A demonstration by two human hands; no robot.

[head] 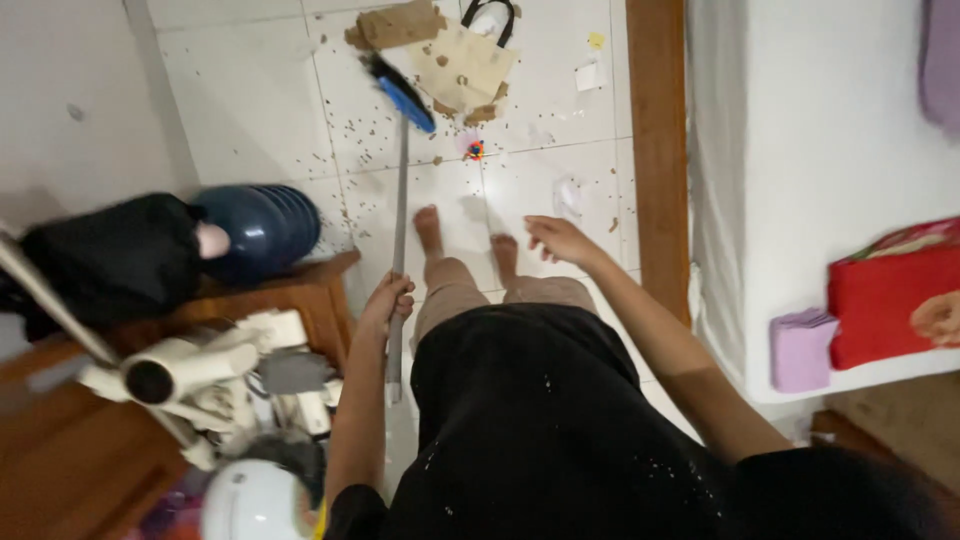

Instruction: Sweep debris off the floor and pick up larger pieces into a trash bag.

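**Broom in my left grip, right hand free over the tiles**

At the far left a black bag sits on a wooden cabinet, with a dark blue jug lying on its side just beside it. Below them, white appliances and a white helmet crowd the lower left corner.

My left hand is wrapped tight around the grey handle of the broom; the fingers curl fully round the shaft, near its upper end. The handle runs away from me across the white tiled floor, and its blue and black head rests on the tiles just beside a beige paper bag. Torn brown cardboard lies touching that bag at the top of the view. Small brown crumbs are scattered over the tiles around the broom head, and a small orange and blue toy lies near them.

My bare feet stand on the tiles between the handle and my right hand, pointing toward the mess.

My right hand is out in front of me, holding nothing, fingers loosely spread above the floor. A scrap of white paper lies on the tiles just beyond it.

Further right runs a wooden strip, then a bed under a white sheet. A red bag and a lilac cloth lie on it at the edge.
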